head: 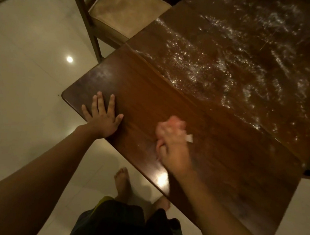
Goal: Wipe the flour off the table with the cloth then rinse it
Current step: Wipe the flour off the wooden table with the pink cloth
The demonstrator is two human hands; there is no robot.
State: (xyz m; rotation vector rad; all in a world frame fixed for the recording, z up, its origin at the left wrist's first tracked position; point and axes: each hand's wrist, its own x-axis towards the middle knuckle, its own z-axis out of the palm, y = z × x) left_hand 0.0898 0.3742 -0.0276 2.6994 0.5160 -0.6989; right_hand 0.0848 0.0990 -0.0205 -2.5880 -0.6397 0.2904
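Dark brown wood fills most of the head view: the table [152, 97] runs slantwise from its rounded near-left corner up toward the top right, and a seam crosses it from edge to edge. Beyond that seam we see the flour [213, 70], scattered in white streaks and specks over the far part of the top. On our side of the seam the wood is mostly bare, with only a faint pale haze near the corner. Our left hand [102, 115] lies flat on the table just inside that corner, palm down, fingers straight and spread, gripping nothing. Our right hand [172, 142] is on the near part of the table, to the right of the left hand and apart from it. It is blurred, but we can make out its fingers bunched around the cloth [189, 137], of which only a small white corner pokes out on the hand's right side, against the wood. The cloth sits on the bare part, short of the flour. Past the table's left edge stands a chair [123, 11] with a tan cushion, close to the table. Under everything is a pale tiled floor [30, 64] with a bright round glint on it, and at the bottom we see two bare feet [123, 183] and dark shorts [128, 226].
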